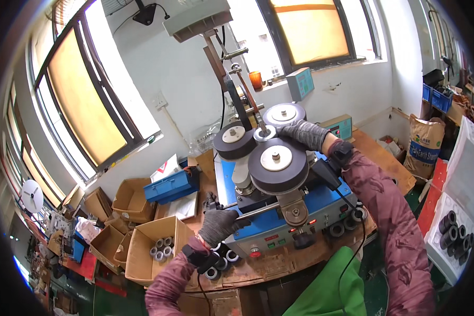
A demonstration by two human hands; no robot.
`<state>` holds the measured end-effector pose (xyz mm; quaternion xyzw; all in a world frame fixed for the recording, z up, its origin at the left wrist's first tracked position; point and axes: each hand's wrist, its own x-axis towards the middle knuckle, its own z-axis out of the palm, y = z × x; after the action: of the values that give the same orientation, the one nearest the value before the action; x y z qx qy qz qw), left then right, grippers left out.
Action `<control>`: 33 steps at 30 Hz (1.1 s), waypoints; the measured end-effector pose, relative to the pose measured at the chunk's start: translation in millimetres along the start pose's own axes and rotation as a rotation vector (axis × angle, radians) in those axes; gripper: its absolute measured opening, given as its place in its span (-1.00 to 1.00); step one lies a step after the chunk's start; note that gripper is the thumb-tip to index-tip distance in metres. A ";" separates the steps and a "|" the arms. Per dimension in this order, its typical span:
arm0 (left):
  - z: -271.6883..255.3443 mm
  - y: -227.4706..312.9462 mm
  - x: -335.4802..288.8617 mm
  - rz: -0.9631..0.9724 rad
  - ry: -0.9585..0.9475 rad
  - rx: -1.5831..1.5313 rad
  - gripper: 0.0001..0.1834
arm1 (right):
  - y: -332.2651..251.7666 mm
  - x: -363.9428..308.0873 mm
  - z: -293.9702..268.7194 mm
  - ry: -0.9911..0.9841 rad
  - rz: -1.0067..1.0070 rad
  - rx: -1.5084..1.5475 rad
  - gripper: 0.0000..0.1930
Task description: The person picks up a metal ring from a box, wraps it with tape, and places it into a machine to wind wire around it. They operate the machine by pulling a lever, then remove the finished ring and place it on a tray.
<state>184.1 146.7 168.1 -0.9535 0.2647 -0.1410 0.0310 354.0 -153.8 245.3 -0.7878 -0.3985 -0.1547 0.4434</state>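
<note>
My right hand [306, 135], in a grey knit glove, reaches across between the dark wheels of a blue bench machine [271, 230]. Its fingers are stretched toward a silver ring [265, 133] seated among three wheels; whether they touch it I cannot tell. The front wheel [292, 176] is closest below that hand, with the left wheel [221, 147] and the back wheel [295, 109] around the ring. At the machine's left front, my left hand [218, 225], gloved too, is closed around the end of a metal lever rod [260, 210]. A slanting metal arm [246, 87] comes down to the ring.
Left of the machine, a cardboard box [137, 258] holds several metal rings [162, 248]. More dark rings [212, 273] lie below my left hand, others [336, 229] at the machine's right front. A blue toolbox [171, 185] stands behind. Black cables hang from both wrists. A white foam tray [450, 242] holds black cylinders.
</note>
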 end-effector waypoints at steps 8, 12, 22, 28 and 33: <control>-3.5 -38.2 12.2 -0.286 -0.730 -0.779 -0.59 | 19.7 3.1 17.4 -0.016 0.365 0.712 -0.52; 9.1 43.9 -57.4 -0.123 -0.953 -1.019 -0.62 | -5.8 -11.9 14.9 -0.054 0.765 0.869 -0.79; -151.4 12.1 82.1 -0.223 -0.100 -1.570 -0.36 | -31.2 -13.2 28.8 0.164 0.888 0.837 -0.78; -84.6 -22.8 153.5 -0.699 -0.426 -1.641 -0.10 | -25.6 -14.7 34.9 0.105 0.802 0.802 -0.70; -47.9 -13.6 181.7 -0.679 -0.518 -1.697 -0.05 | -30.4 -16.9 22.9 0.022 0.746 0.637 -0.81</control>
<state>326.1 65.8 261.6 -0.6854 -0.0276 0.3127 -0.6570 317.5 -134.5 239.9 -0.7005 -0.1119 0.1357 0.6916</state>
